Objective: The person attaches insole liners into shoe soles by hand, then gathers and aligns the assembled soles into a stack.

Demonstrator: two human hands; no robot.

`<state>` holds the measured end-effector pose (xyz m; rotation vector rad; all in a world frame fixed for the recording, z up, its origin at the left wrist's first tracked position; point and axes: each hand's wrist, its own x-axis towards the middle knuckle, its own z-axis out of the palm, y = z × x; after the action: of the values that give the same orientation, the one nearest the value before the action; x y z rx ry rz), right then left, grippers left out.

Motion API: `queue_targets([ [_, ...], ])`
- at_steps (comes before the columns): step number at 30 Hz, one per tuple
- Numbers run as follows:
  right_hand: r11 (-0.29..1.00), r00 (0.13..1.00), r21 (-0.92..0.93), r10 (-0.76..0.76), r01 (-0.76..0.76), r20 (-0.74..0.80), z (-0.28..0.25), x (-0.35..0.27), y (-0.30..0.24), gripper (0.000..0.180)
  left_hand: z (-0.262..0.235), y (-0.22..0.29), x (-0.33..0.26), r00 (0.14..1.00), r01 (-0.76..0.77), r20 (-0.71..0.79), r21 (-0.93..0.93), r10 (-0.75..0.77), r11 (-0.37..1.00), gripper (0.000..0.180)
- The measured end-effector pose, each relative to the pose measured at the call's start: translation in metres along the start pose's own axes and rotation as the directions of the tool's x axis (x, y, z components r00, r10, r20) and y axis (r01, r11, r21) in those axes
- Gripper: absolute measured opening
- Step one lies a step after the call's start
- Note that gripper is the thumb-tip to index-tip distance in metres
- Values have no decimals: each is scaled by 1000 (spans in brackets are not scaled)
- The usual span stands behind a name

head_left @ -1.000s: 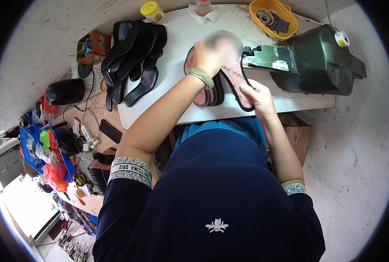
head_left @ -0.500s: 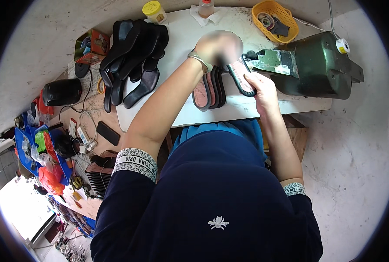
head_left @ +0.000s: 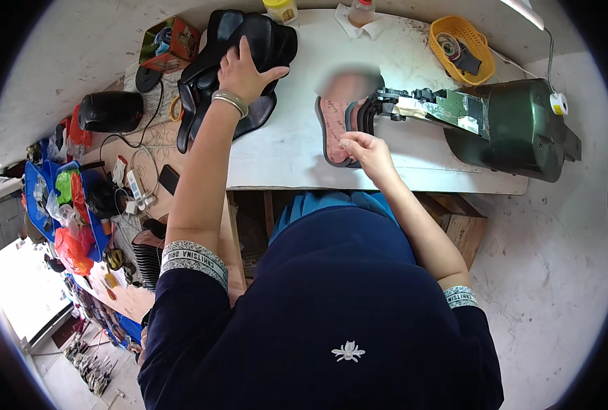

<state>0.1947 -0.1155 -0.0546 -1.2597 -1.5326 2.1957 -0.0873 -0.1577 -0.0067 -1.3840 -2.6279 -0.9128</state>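
Starting far left: blue bin (head_left: pixel 39 195) w/ green & red plastic bags off the table edge, black rounded case (head_left: pixel 111 111) just above it. Small red/orange carton (head_left: pixel 169 42) sits at the table's top-left corner, open side up. Left hand (head_left: pixel 244 72) lies palm-down on the black sole pile (head_left: pixel 232 75), fingers spread and curled over the top piece; grip vs. mere press – can't tell. Pile's long axis runs top-right to bottom-left. Yellow-lidded jar (head_left: pixel 281 9) at the far edge of the white table (head_left: pixel 283 147), orange-capped bottle (head_left: pixel 362 11) on a paper scrap beside it. Mid-table: pinkish insole stack (head_left: pixel 337 130), long axis near-far, toe end away from the person, top part blurred. Right hand (head_left: pixel 369 152) touches its near end, fingers bent & pinched on the edge. Green machine (head_left: pixel 505 126) just right, its arm touching the stack; yellow basket (head_left: pixel 460 42) behind.
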Motion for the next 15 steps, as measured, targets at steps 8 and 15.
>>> queue_targets([
  [8, 944, 905, -201, -311, 261, -290, 4, 40, 28, 28, 116, 24, -97, 826, 524, 405, -292, -393, 800, 63],
  [15, 988, 951, -121, -126, 95, -282, 10, 32, 9, 31, 92, 21, -137, 617, 768, 696, -634, -368, 88, 48],
])
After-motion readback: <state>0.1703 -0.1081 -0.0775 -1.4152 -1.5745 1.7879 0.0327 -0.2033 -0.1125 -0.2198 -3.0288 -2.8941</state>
